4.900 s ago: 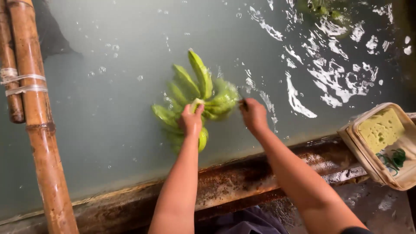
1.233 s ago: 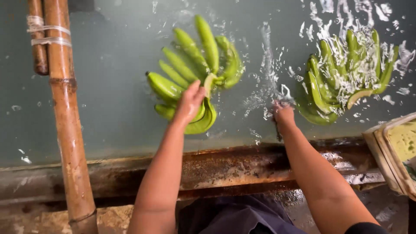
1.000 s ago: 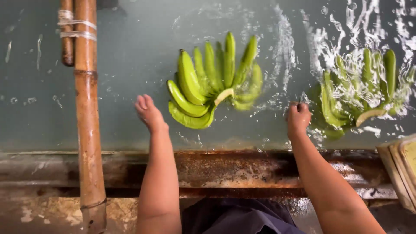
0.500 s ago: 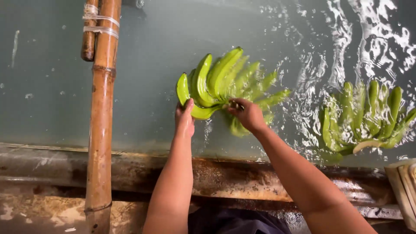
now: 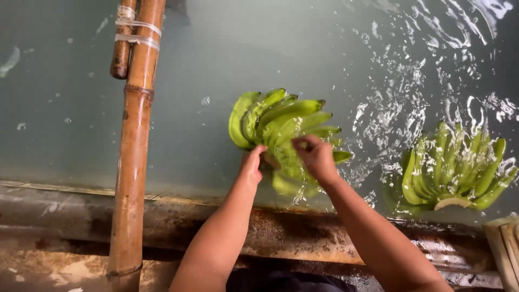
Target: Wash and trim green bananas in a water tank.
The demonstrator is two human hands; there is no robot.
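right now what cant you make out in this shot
Head view only:
- Right hand: fingers curled over the stems of the banana bunch, so what its grip holds is hidden.
- Lower bananas: under the water and behind the left hand.
- Second bunch: blurred by ripples.
- Wooden crate: cut off by the right edge.
- Bamboo pole: ends cut off.

Green banana bunch (image 5: 281,121) floats tilted, half out of the water

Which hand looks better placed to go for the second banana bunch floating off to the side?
Probably the right hand: the floating bunch lies on its side of the water tank. Both hands are on the near bunch; the left hand would have to cross over.
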